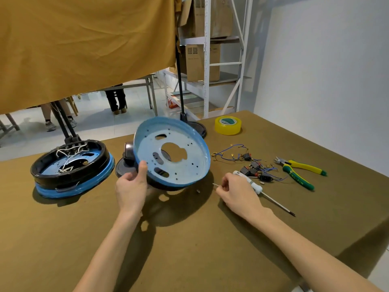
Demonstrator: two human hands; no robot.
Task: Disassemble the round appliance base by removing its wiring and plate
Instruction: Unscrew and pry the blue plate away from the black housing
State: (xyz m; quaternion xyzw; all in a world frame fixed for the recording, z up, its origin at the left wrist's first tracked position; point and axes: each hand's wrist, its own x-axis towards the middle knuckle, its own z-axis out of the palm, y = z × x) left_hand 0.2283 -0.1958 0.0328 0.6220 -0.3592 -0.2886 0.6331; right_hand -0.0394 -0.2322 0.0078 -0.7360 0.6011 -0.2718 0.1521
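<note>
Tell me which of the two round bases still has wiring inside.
The black-rimmed base lying flat at the table's left: white wires cross its inside. The blue plate tilted up in the left hand is bare, showing only holes and cutouts.

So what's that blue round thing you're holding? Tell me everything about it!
The plate is a shallow round dish, looking like metal under a blue film, with a raised rim. A big keyhole-shaped hole sits in its middle, with oval slots and many tiny holes around it. It is bare, with no wires on it. It is tilted up, its open side facing the camera. The left hand grips its lower left rim, thumb inside. Whether its bottom edge touches the table is unclear.
</note>
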